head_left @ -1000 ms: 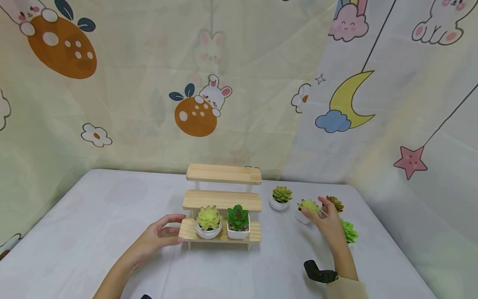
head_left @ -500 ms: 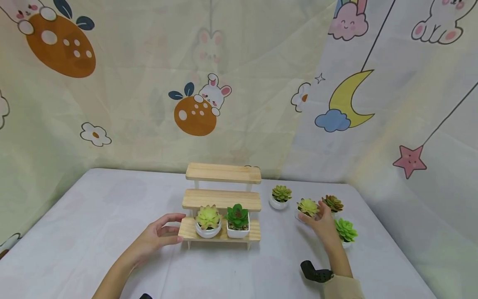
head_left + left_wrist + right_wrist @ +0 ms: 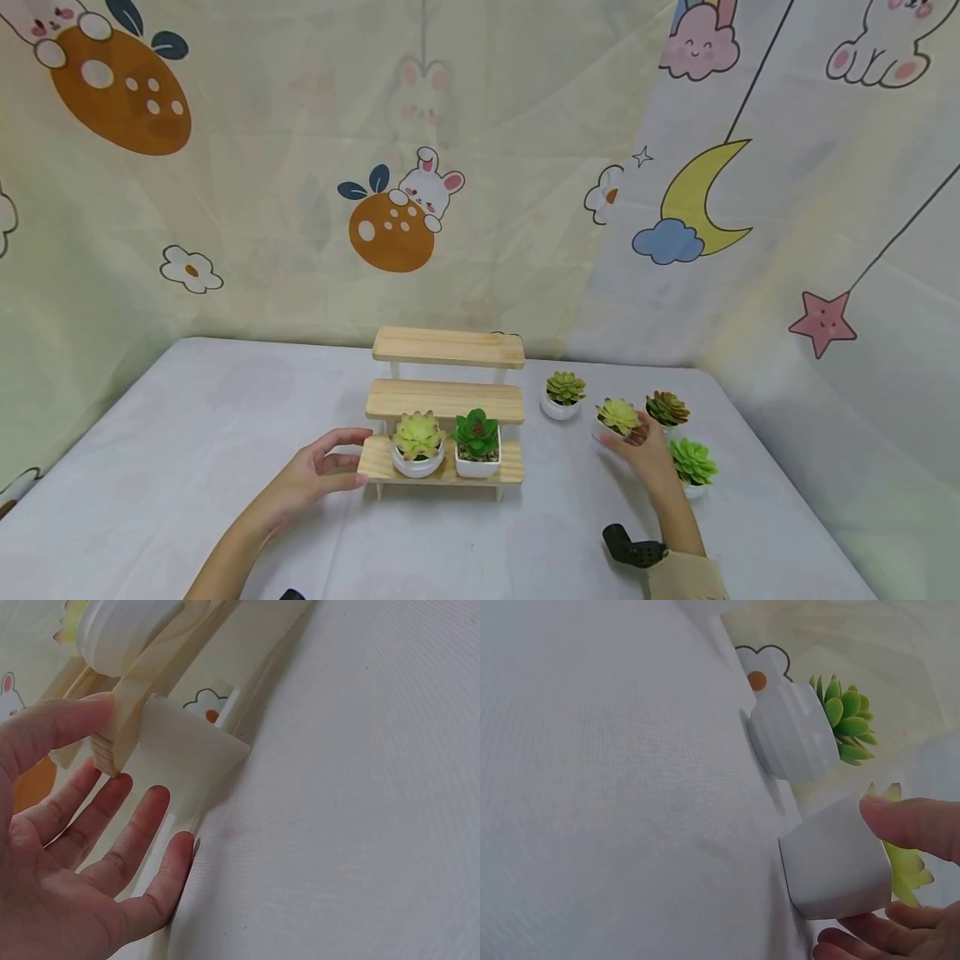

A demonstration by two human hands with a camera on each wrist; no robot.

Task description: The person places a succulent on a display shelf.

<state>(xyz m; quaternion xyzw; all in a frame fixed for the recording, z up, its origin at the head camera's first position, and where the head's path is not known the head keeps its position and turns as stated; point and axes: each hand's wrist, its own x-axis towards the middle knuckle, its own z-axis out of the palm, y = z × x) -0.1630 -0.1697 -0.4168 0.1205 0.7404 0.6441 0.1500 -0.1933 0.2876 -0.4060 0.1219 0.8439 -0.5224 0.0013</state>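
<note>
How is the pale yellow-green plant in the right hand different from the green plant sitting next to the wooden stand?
The pale plant has yellowish leaves, while the green plant has deeper green ones. The pale plant sits in a flat-sided pot; the green plant has a round, ribbed pot. The right hand grips the pale plant's pot, but no hand touches the green plant. Both pots are white.

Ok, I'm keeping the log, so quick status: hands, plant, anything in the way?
Left hand holding shelf at bottom left end. Right hand holding pale potted plant, seemingly on table. Brown plant and bright green plant close beside that hand.
</note>
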